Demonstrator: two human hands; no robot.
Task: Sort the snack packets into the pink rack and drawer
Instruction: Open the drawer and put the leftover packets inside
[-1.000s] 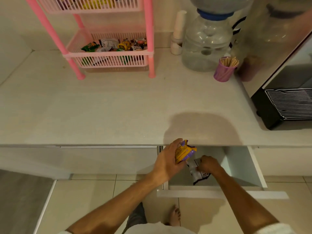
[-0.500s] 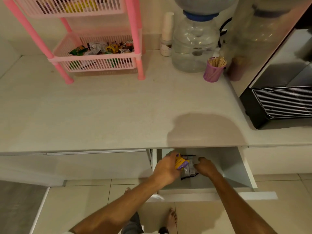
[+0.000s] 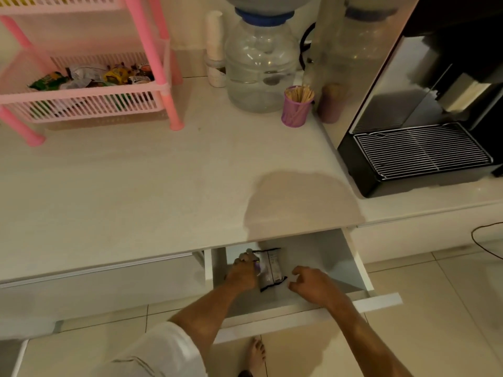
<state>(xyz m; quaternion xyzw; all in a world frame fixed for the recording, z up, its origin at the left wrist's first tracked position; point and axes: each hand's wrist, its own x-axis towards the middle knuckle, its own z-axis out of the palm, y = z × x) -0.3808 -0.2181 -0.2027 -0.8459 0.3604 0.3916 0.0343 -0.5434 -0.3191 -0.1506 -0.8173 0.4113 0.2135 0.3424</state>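
Left hand (image 3: pixel 243 274) curls its fingers onto a glossy snack packet (image 3: pixel 269 268) in the white drawer (image 3: pixel 353 268). Print's too blurred to read. Right hand (image 3: pixel 313 285), fingers spread and empty, hovers just beside the packet's crinkled edge.

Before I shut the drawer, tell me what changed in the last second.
Both hands went down into the drawer. The left hand lowered its purple packet to the drawer floor and still holds it. The right hand let go of the black-edged packet, which now lies flat, and hovers open beside it. The rack and its snacks stayed put.

Right hand (image 3: pixel 313 285) has let go; packets (image 3: pixel 268 268) now apparently lie in drawer (image 3: pixel 353 257).
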